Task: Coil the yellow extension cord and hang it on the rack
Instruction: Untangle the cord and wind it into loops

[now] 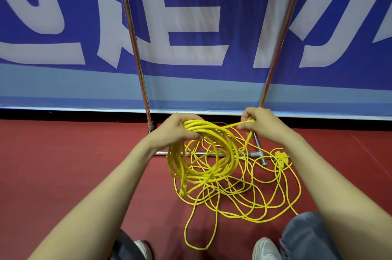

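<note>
My left hand (177,128) grips a bundle of several loops of the yellow extension cord (203,153), which hang down in a coil above the floor. My right hand (257,122) pinches a single strand of the same cord, stretched from the coil to that hand. Much of the cord lies in loose tangled loops (250,191) on the red floor below. A yellow socket end (281,156) rests on the floor at the right. The chrome rack (132,32) stands straight ahead, its two uprights rising past the top of the view.
The rack's base bar (250,154) and right foot (259,149) lie on the floor under the cord. A blue and white banner wall (191,26) stands right behind the rack. My knees and white shoes (265,248) are at the bottom edge.
</note>
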The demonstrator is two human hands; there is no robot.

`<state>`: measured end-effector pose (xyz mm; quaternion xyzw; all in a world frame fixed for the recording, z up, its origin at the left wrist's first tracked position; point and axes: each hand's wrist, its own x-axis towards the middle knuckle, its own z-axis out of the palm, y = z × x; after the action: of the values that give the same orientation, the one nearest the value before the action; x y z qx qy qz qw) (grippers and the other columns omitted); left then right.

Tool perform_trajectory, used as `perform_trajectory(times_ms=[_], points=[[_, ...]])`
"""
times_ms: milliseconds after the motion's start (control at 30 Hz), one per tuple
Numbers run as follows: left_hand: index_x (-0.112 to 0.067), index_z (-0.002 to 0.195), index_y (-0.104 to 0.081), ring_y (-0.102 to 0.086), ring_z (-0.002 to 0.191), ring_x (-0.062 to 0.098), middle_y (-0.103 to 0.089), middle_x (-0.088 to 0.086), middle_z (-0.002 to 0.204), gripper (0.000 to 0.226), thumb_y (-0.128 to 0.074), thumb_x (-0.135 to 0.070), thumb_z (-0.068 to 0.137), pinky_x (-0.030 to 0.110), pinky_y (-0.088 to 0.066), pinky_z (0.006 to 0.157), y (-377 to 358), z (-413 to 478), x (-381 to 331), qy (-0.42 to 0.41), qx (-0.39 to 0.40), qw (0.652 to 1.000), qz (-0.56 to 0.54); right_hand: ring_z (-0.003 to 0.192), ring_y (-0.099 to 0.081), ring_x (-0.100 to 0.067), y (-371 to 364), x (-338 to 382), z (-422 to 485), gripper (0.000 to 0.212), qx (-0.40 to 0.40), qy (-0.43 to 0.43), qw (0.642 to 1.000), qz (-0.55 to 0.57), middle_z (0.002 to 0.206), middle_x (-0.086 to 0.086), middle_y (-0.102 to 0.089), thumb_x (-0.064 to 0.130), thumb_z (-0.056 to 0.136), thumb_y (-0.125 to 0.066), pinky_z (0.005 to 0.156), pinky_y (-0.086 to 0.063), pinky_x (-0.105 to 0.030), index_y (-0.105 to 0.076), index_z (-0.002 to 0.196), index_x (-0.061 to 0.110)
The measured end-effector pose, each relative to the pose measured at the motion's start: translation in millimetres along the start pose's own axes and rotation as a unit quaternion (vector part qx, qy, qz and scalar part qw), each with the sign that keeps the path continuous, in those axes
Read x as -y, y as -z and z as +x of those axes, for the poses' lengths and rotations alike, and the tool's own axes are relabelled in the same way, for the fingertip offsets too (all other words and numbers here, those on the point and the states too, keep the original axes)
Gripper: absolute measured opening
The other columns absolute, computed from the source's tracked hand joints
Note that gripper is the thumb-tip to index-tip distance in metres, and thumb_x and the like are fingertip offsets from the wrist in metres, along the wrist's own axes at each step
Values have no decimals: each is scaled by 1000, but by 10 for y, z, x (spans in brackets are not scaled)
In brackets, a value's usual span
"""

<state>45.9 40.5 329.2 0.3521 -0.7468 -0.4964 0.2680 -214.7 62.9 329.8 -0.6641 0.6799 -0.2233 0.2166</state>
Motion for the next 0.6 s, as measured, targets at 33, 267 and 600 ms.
perform_trajectory(times_ms=[33,267,600], points=[[-9,94,-68,-56,67,7,-66,-3,74,26,-69,11,78,18,-43,65,-31,7,-18,1,6,1000,5,62,-55,-14,-22,35,1,19,-23,6,1000,14,67,0,-61,23,79,-75,63,-41,-30,-59,80,14],[-17,95,-61,-55,64,8,-64,-6,75,37,-70,12,75,21,-45,64,-165,55,-54,-14,13,1000,13,34,-40,-6,-226,233,33,18,19,-75,941,329,49,1,-52,3,84,-68,36,-32,-16,-51,84,10],[-11,101,-56,-54,62,3,-56,4,79,39,-69,15,75,15,-45,61,-157,69,-35,-28,-65,997,-10,65,-54,-1,-167,313,7,13,106,80,985,108,71,6,-66,24,87,-66,69,-40,-25,-70,74,21]])
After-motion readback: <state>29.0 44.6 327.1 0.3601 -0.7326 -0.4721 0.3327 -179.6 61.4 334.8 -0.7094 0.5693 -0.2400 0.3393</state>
